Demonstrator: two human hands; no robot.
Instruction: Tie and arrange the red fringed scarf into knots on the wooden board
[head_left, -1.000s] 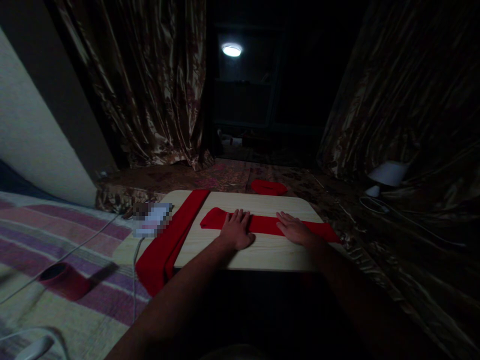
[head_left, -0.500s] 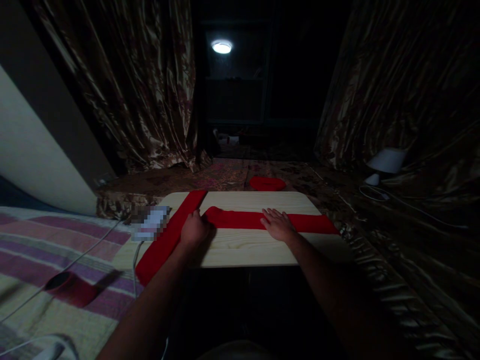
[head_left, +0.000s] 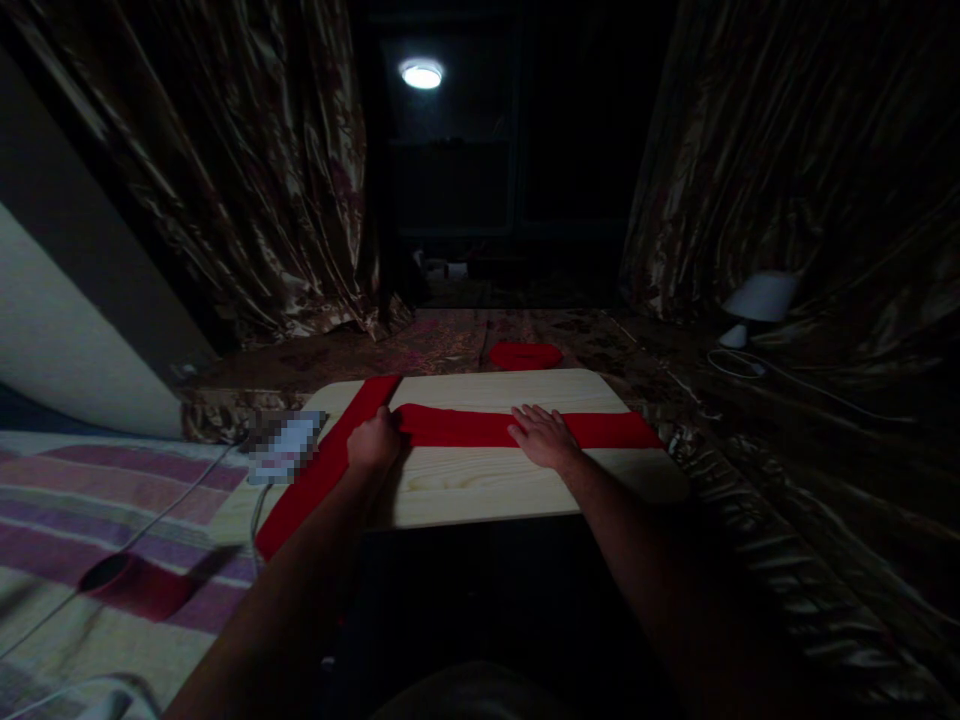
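Note:
A long red cloth strip [head_left: 480, 428] lies crosswise on a pale wooden board [head_left: 487, 480]. My left hand [head_left: 373, 442] is curled at the strip's left end, fingers closed on it. My right hand [head_left: 541, 436] lies flat on the strip's middle, fingers spread. A second red strip [head_left: 322, 465] runs diagonally over the board's left edge, just left of my left hand. A folded red piece [head_left: 525, 354] lies beyond the board's far edge.
A blurred small device [head_left: 283, 448] with a cable sits at the board's left. A striped mat [head_left: 97, 530] carries a dark red cup [head_left: 127, 585]. Shiny curtains [head_left: 247, 180] hang on both sides. A white lamp [head_left: 757, 300] stands at the right.
My left hand slid from the strip's middle to its left end and closed there. My right hand shifted left along the strip, staying flat. The view tilted slightly.

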